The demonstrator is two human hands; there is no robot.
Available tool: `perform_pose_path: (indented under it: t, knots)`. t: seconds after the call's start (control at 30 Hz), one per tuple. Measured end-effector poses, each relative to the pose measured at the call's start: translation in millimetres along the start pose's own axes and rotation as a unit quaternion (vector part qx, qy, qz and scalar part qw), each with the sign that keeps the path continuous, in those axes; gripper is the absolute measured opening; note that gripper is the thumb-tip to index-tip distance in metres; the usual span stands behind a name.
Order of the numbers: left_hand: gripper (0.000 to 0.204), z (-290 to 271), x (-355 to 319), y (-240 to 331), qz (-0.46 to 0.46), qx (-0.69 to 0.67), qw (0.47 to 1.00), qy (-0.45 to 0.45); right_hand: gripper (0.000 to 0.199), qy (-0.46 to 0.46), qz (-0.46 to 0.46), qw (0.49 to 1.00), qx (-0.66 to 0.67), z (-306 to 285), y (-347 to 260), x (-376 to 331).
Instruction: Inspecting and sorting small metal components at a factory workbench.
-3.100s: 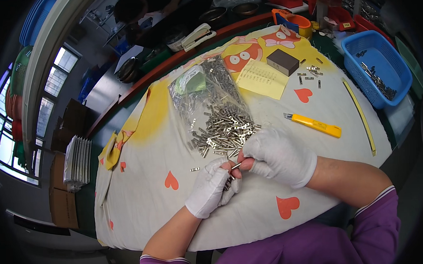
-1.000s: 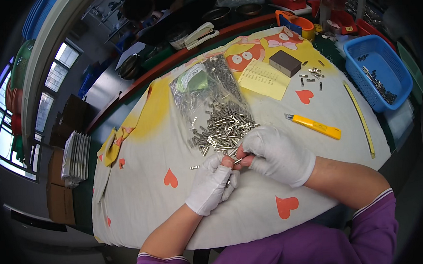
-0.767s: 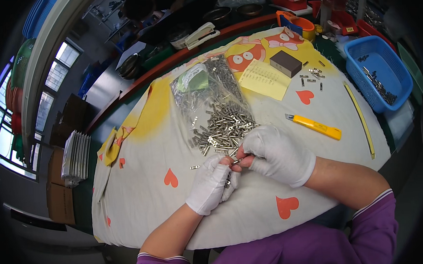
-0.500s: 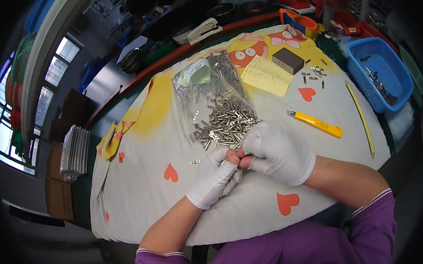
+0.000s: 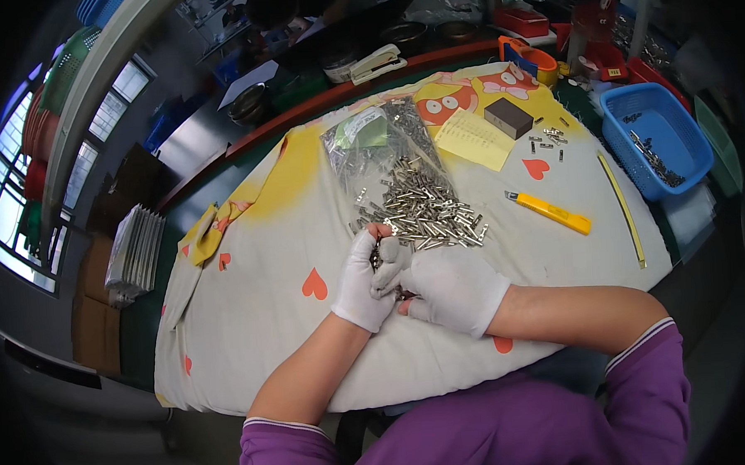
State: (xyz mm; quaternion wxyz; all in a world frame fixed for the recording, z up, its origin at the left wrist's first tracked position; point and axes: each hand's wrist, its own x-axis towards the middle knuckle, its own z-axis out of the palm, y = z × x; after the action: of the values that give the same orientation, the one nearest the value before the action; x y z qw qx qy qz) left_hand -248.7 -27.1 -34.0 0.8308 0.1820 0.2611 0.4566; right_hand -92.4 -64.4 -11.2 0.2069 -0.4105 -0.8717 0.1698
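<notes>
My left hand, in a white glove with bare fingertips, is curled around several small metal clips. My right hand, gloved the same way, presses against it. Its fingers are closed, with a bit of metal showing between thumb and fingers near the left palm. Just beyond both hands lies a heap of the silvery clips, spilling out of a clear plastic bag. The bag still holds many more. How many clips each hand has is hidden by the gloves.
To the right lie a yellow utility knife, a yellow strip and a blue basket with metal parts. Further back are a dark block, a yellow note and scattered clips. A printed cloth covers the table.
My hands have gone from a fingertip pinch to lying against each other, with the left turned upward around several clips. The heap's near edge now spreads further right. The whole view has shifted slightly.
</notes>
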Motion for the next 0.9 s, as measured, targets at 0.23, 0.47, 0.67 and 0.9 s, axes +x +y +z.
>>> perform_pose_path:
  t: [0.23, 0.47, 0.67, 0.9]
  knots:
    - [0.017, -8, -1, -4, 0.011, 0.002, 1.000, -0.021, 0.013, 0.014, 0.055, 0.997, 0.058, -4, 0, -13]
    - [0.018, 7, -11, -3, -0.065, 0.175, 0.980, -0.064, 0.015, 0.182, 0.082, 0.961, 0.190, -44, 18, -56]
    - [0.019, 56, -27, -29, -0.124, 0.260, 0.952, -0.103, 0.014, 0.221, 0.105, 0.917, 0.314, -54, 15, -86]
    - [0.016, 90, -28, -54, -0.115, 0.349, 0.925, -0.096, 0.015, 0.216, 0.131, 0.889, 0.382, -55, 20, -107]
